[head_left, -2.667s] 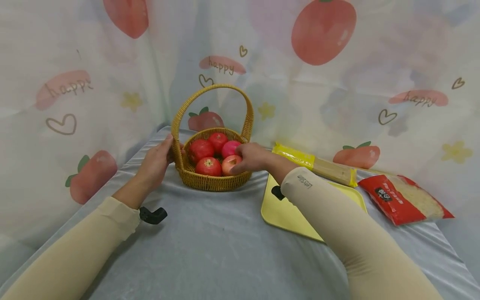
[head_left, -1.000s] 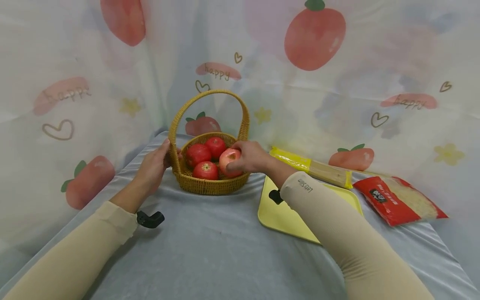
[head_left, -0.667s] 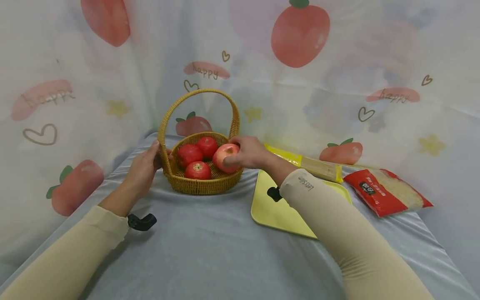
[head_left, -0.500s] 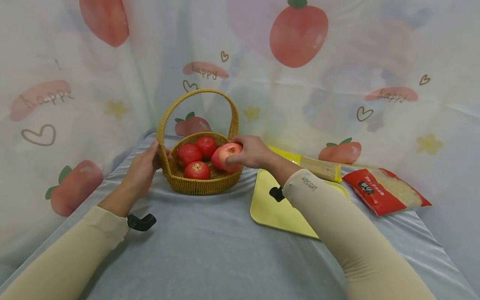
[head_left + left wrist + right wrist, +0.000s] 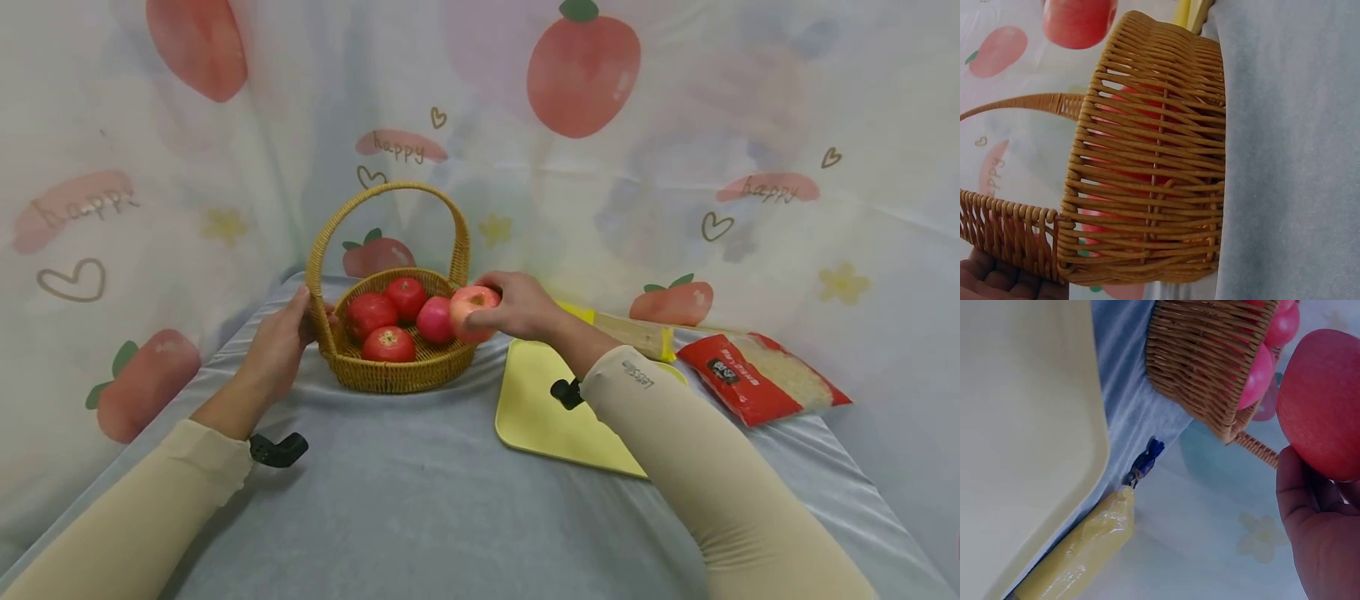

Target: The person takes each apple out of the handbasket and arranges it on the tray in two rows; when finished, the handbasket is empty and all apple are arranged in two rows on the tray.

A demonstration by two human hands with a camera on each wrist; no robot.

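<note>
Apple (image 5: 465, 308) in grasp of right hand (image 5: 522, 307), over the basket's (image 5: 390, 381) rim at 3 o'clock, head view; left hand (image 5: 277, 346) grips the handle (image 5: 316, 275) at 9 o'clock. Right wrist view alone shows a small dark-blue wrapped item (image 5: 1145, 461) beside a yellow packet (image 5: 1088, 547). Left fingertips partly hidden behind handle; right sleeve (image 5: 697, 458) covers part of tray (image 5: 536, 404). Versus 0.5 s ago: apple shifted toward 3 o'clock, pink fruit (image 5: 434, 320) now largely exposed.
</note>
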